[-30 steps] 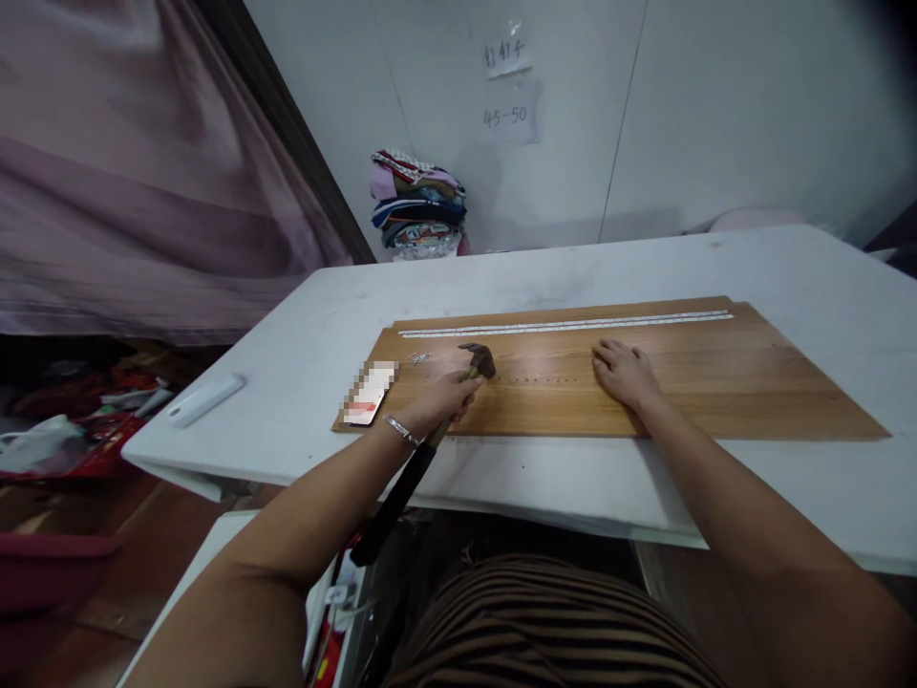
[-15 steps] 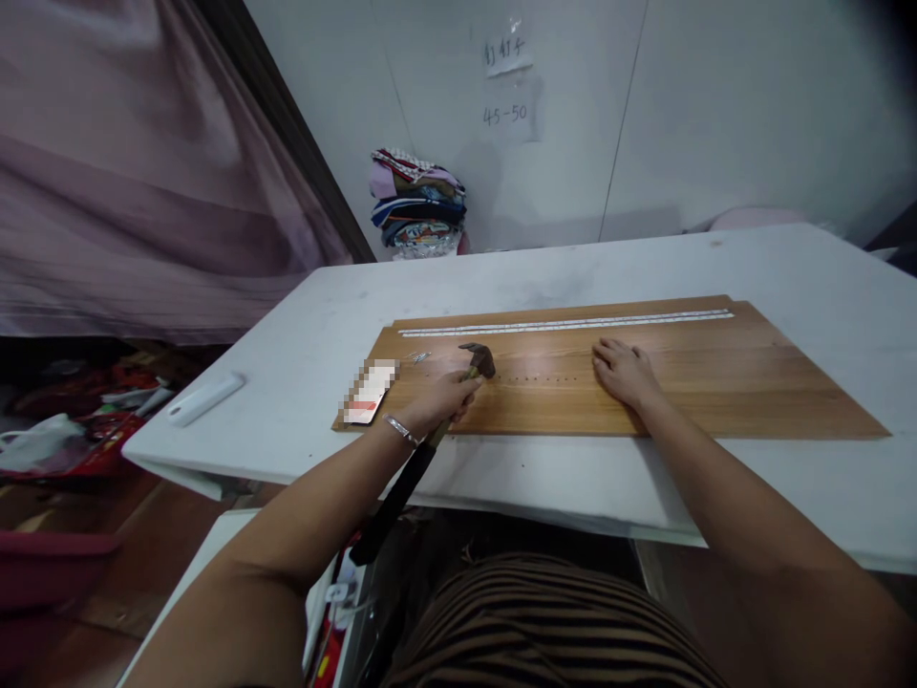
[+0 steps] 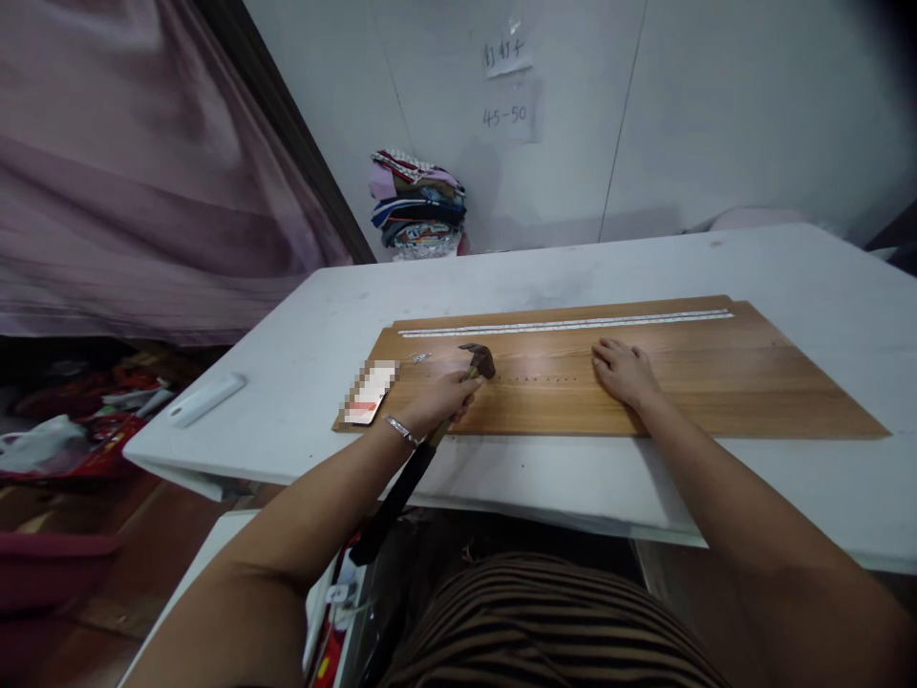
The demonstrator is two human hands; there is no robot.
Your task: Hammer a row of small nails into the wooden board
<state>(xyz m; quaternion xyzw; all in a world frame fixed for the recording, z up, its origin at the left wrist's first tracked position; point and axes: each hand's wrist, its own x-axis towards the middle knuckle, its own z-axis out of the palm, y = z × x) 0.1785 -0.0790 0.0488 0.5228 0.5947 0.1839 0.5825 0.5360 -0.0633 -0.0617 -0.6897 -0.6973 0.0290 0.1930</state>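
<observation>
A left hand (image 3: 453, 394) wraps a hammer (image 3: 434, 440) just below its rust-brown claw head (image 3: 481, 360), the black lower handle (image 3: 394, 501) slanting from the grip toward a striped shirt (image 3: 559, 621). Beneath lies a brown, wood-grained board (image 3: 723, 382), where a right hand (image 3: 627, 373) rests loosely extended, right of the grip.
</observation>
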